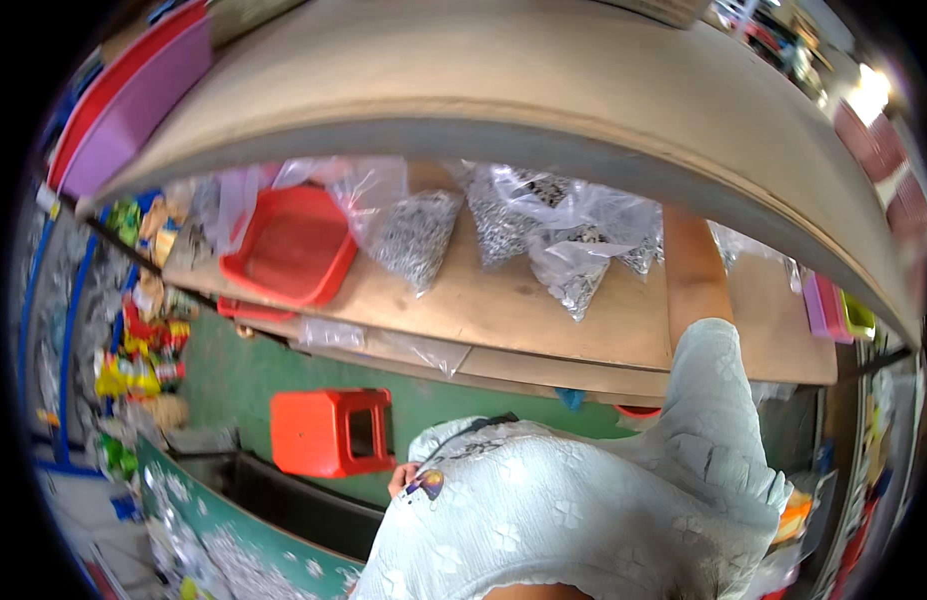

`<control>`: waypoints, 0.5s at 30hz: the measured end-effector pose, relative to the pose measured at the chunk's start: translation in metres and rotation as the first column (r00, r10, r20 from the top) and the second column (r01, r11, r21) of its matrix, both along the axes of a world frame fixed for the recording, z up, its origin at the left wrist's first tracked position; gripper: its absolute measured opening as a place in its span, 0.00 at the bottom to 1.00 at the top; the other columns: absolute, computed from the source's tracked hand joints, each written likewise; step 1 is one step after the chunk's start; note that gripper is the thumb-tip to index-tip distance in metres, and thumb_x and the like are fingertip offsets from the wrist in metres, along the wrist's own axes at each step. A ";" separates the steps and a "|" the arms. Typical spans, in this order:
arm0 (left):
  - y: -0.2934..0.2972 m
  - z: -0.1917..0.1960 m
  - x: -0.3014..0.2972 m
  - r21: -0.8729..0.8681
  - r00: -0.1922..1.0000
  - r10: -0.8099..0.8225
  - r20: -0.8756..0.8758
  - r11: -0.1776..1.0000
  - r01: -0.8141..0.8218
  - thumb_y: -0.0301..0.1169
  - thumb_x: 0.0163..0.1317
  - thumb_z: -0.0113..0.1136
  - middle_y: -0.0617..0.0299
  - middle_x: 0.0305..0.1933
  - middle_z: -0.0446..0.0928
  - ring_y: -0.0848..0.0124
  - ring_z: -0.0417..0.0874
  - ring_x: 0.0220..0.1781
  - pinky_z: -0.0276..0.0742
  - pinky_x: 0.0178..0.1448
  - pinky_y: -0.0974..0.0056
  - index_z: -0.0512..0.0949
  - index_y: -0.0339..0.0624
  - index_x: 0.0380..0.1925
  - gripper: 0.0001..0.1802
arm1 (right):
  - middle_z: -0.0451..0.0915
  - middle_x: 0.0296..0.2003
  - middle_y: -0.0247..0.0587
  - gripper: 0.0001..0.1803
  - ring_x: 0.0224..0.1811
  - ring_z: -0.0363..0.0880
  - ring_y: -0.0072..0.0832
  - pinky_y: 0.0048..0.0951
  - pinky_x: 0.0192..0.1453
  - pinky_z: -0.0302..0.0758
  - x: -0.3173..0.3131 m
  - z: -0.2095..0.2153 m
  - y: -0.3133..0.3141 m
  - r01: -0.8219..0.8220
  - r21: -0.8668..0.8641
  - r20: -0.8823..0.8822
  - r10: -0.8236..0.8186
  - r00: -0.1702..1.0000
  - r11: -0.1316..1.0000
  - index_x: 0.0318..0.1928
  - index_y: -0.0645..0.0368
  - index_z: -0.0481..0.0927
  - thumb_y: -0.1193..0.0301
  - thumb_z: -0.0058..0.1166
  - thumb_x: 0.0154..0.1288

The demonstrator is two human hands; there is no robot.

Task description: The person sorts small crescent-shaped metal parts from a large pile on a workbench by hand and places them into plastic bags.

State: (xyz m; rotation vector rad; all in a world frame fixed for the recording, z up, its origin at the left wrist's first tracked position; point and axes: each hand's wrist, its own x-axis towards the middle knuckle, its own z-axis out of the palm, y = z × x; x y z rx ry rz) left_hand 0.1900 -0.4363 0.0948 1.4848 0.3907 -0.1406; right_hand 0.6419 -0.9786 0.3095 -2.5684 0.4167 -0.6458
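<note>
The left hand (398, 480) is held low by the body, with only a few bent fingers seen past the shirt. How far it is open, or whether anything is held, cannot be told. The right arm (698, 270) is put in under the top board (543, 60), over the shelf (483, 310). The right hand is hidden there, so its state cannot be told either.

For a good reach, the arm should be kept low so that it is not bumped on the edge of the board. A bag is best held by its gathered top, with its bottom held up too, because thin plastic may rip and small bits may spill. The bags next to it should not be dragged along.

Just left of the arm, a small clear bag (641, 258) of grey bits is seen. Beside it, a clear bag (573, 285) is laid with its corner toward the front edge, and grey bits are gathered in that corner. To the right of the arm, a pink tub (831, 308) is set beside a green tub (858, 318); what is in them cannot be seen. Farther left, another bag (498, 230) and a plump bag (418, 240) are filled with grey bits. Past these, a red tub (288, 245) is tipped so that its inside is shown, with loose clear plastic beside it.
</note>
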 end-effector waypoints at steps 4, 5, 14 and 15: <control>-0.021 0.000 -0.024 -0.026 0.980 0.194 0.052 0.981 -0.193 0.32 0.67 0.52 0.67 0.27 0.77 0.80 0.73 0.28 0.71 0.34 0.72 0.77 0.36 0.31 0.11 | 0.78 0.49 0.47 0.20 0.54 0.74 0.31 0.32 0.56 0.70 0.016 0.006 -0.013 0.005 -0.097 -0.039 -0.009 0.999 0.995 0.50 0.65 0.76 0.63 0.53 0.63; -0.023 -0.003 -0.027 -0.006 0.970 0.236 0.062 0.972 -0.236 0.31 0.67 0.51 0.67 0.27 0.76 0.80 0.73 0.28 0.71 0.34 0.72 0.77 0.36 0.30 0.11 | 0.78 0.49 0.47 0.20 0.54 0.74 0.31 0.32 0.56 0.70 0.015 0.005 -0.017 0.012 -0.101 -0.042 -0.017 0.999 0.995 0.50 0.65 0.76 0.63 0.53 0.63; -0.010 -0.054 -0.034 -0.021 0.964 0.232 0.130 0.973 -0.231 0.28 0.66 0.51 0.66 0.28 0.77 0.79 0.73 0.32 0.70 0.40 0.72 0.78 0.34 0.30 0.10 | 0.79 0.46 0.46 0.19 0.51 0.76 0.31 0.32 0.54 0.72 0.025 0.013 -0.019 -0.003 -0.126 -0.001 0.003 1.000 0.992 0.46 0.64 0.77 0.62 0.54 0.62; -0.009 -0.050 -0.031 -0.034 0.968 0.221 0.119 0.975 -0.218 0.28 0.66 0.51 0.66 0.28 0.77 0.79 0.73 0.32 0.70 0.41 0.72 0.78 0.34 0.30 0.10 | 0.79 0.46 0.46 0.19 0.50 0.76 0.31 0.32 0.53 0.72 0.026 0.011 -0.018 0.000 -0.130 -0.003 0.000 1.000 0.991 0.46 0.64 0.77 0.61 0.54 0.62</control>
